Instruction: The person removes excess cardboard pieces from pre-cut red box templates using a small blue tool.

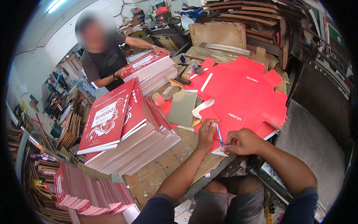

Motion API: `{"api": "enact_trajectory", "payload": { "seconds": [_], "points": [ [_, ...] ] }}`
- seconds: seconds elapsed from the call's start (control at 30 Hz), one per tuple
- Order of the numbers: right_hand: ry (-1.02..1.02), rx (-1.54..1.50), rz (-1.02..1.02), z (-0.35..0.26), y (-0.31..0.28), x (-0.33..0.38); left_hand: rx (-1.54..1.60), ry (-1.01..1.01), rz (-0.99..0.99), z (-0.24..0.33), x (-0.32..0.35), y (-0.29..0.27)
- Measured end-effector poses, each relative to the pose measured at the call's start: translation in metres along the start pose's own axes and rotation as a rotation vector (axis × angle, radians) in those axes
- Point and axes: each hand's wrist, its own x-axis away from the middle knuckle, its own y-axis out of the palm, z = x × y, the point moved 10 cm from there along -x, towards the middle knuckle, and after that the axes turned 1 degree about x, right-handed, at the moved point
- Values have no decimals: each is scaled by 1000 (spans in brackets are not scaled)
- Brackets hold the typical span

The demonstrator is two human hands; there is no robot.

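Observation:
A slim blue-and-white stick, pen-like in shape (pixel 219 134), stands tilted between my hands at the table's near edge. My left hand (pixel 207 135) pinches its upper end. At its lower tip the fingers of my right hand (pixel 242 142) are closed; what they grip there is too small to make out. Under the tip lies a white paper corner (pixel 220 151). Just beyond my hands, flat red die-cut card sheets (pixel 238 93) with white print lie spread in an overlapping pile. A grey-green board (pixel 182 108) lies to the left of them.
Tall stacks of red-covered printed sheets (pixel 108 115) fill the table's left side. A person (pixel 108 56) across the table has both hands on another stack (pixel 149 69). More red stacks (pixel 89 190) stand lower left. A grey metal surface (pixel 313 145) borders the right.

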Motion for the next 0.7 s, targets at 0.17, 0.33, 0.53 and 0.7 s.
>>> {"api": "enact_trajectory", "payload": {
  "seconds": [0.17,0.33,0.53,0.7],
  "points": [
    [-19,35,20,-4,-3,2,-13,15,-1,5,1,2],
    [-18,67,26,3,-2,1,19,-76,27,1,2,1],
    [-15,-17,38,10,-3,1,-56,-117,57,-8,1,-5],
    [30,30,43,11,-6,0,-44,-92,37,-5,1,-3]
  ]
}}
